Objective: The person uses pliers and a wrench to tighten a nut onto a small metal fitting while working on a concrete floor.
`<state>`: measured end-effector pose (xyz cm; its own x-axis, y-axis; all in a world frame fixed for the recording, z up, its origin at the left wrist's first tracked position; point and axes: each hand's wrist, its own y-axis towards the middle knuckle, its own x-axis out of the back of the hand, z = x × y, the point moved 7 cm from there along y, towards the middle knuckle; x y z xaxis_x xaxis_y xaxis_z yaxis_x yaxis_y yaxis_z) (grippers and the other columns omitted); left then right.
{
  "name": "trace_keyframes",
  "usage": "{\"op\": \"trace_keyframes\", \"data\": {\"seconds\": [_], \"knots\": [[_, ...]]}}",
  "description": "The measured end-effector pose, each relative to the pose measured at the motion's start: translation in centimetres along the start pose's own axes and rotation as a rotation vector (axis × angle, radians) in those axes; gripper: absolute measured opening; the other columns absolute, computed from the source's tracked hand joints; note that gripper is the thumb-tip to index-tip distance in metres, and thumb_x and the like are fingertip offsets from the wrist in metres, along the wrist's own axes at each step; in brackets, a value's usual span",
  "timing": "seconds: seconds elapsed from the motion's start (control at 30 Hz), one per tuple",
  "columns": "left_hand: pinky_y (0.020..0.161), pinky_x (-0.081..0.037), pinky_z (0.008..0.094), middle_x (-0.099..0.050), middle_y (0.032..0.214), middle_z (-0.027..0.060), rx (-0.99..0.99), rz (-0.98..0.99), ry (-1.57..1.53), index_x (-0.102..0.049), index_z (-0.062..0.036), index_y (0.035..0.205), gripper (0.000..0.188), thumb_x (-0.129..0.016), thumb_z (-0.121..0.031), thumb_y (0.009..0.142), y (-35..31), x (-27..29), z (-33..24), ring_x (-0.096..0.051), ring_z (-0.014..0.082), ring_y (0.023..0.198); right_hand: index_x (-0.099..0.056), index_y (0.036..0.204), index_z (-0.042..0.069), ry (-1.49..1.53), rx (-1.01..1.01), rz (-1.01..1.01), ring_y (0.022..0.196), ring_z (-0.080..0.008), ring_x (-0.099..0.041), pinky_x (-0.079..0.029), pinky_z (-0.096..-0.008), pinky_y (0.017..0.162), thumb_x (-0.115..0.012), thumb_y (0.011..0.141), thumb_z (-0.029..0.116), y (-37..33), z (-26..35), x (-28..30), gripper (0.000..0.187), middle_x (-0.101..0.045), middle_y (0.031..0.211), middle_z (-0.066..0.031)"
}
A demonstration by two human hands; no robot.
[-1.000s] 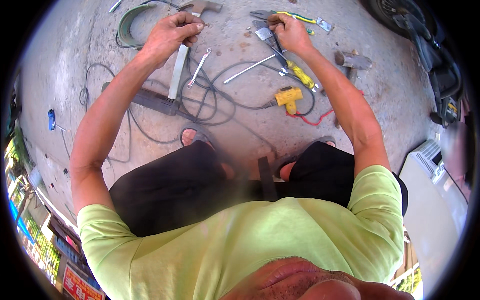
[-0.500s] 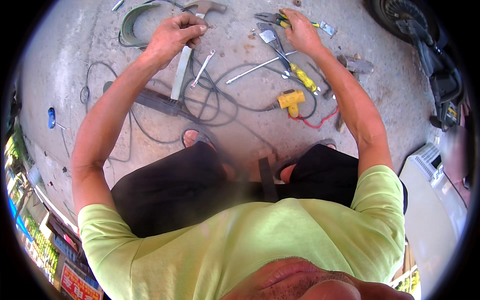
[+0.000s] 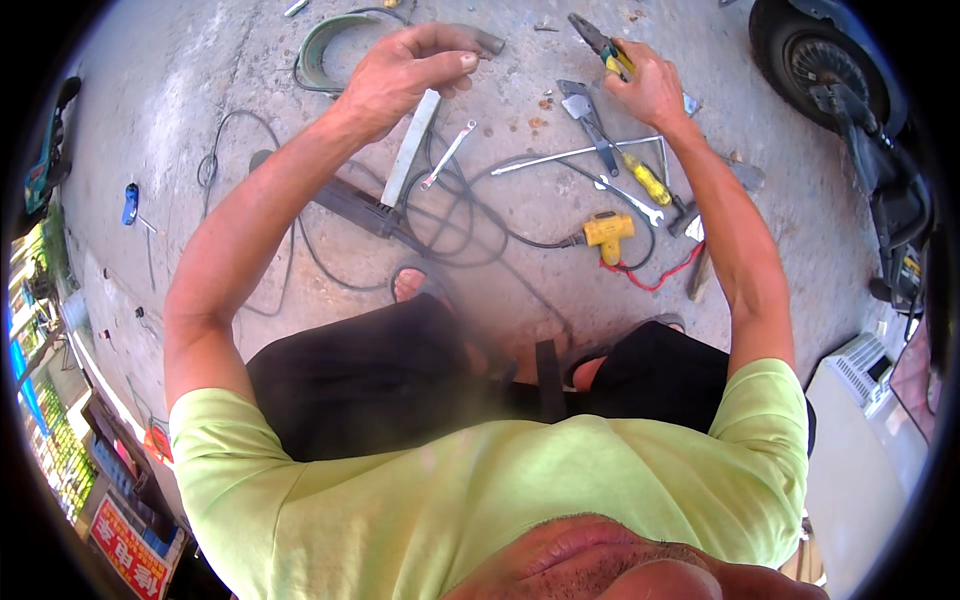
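Note:
My right hand (image 3: pixel 648 88) is wrapped round the yellow-green handles of a pair of pliers (image 3: pixel 592 36), whose dark jaws point up and left. My left hand (image 3: pixel 412 78) is over the far end of a hammer (image 3: pixel 485 38), with its fingers curled and thumb stretched along them. Whether something small is between those fingers is hidden. From under this hand a grey square bar (image 3: pixel 410 150) runs toward me; the hand hides whether it joins the hammer head. Just right of the bar lies a combination wrench (image 3: pixel 449 155).
A yellow-handled tool (image 3: pixel 645 178), an open-end wrench (image 3: pixel 640 205) and a metal rod (image 3: pixel 560 158) lie on the right. Nearer are a yellow T-shaped connector (image 3: pixel 609 235), looped black cable (image 3: pixel 480 210) and a dark power tool (image 3: pixel 350 205). A green curved band (image 3: pixel 315 50) and a vehicle wheel (image 3: pixel 825 65) lie beyond.
The pliers have turned in my right hand, jaws swinging upward. My left hand has moved over the hammer head, now covering most of it. The whole view has shifted slightly.

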<state>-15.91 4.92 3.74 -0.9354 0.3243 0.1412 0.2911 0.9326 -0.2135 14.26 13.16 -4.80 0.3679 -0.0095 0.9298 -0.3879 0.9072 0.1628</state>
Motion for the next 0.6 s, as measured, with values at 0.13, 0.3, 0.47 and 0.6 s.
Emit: {"op": "trace_keyframes", "data": {"seconds": [0.13, 0.3, 0.47, 0.6], "knots": [[0.080, -0.054, 0.0291, -0.072, 0.103, 0.0068, -0.104, -0.101, 0.106, -0.068, -0.0019, 0.114, 0.028, -0.069, -0.024, 0.096, 0.8, 0.0, -3.1, -0.068, 0.0136, 0.089, -0.055, 0.144, 0.010, 1.027, -0.161, 0.046, 0.108, -0.0218, -0.069, -0.052, -0.0346, 0.099, -0.062, 0.095, 0.027, 2.8, -0.3, 0.4, 0.052, -0.068, 0.125, -0.0148], [0.080, -0.055, 0.0285, -0.074, 0.096, 0.0058, -0.156, -0.213, 0.116, -0.069, -0.0018, 0.109, 0.024, -0.070, -0.022, 0.095, 1.3, 1.0, -5.3, -0.069, 0.0127, 0.087, -0.041, 0.152, 0.013, 2.118, -0.273, 0.527, 0.106, -0.0250, -0.069, -0.061, -0.0395, 0.081, -0.064, 0.094, 0.025, -1.2, 10.8, -0.3, 0.063, -0.067, 0.121, -0.0148], [0.077, -0.055, 0.0285, -0.074, 0.089, 0.0055, -0.144, -0.252, 0.285, -0.068, -0.0021, 0.105, 0.021, -0.071, -0.020, 0.093, 1.5, 0.7, -7.2, -0.070, 0.0110, 0.085, -0.043, 0.141, 0.006, 1.629, -0.410, 0.622, 0.101, -0.0230, -0.071, -0.057, -0.0333, 0.073, -0.062, 0.091, 0.011, -4.8, 13.6, -0.4, 0.053, -0.066, 0.123, -0.0148], [0.077, -0.056, 0.0287, -0.074, 0.089, 0.0064, -0.174, -0.230, 0.356, -0.068, -0.0021, 0.103, 0.024, -0.073, -0.022, 0.091, 1.7, 1.1, -5.8, -0.070, 0.0116, 0.084, -0.034, 0.149, 0.009, 1.503, -0.321, 0.684, 0.114, -0.0302, -0.068, -0.059, -0.0357, 0.083, -0.058, 0.091, 0.007, -5.0, 16.1, 1.3, 0.063, -0.061, 0.134, -0.0211]]}}
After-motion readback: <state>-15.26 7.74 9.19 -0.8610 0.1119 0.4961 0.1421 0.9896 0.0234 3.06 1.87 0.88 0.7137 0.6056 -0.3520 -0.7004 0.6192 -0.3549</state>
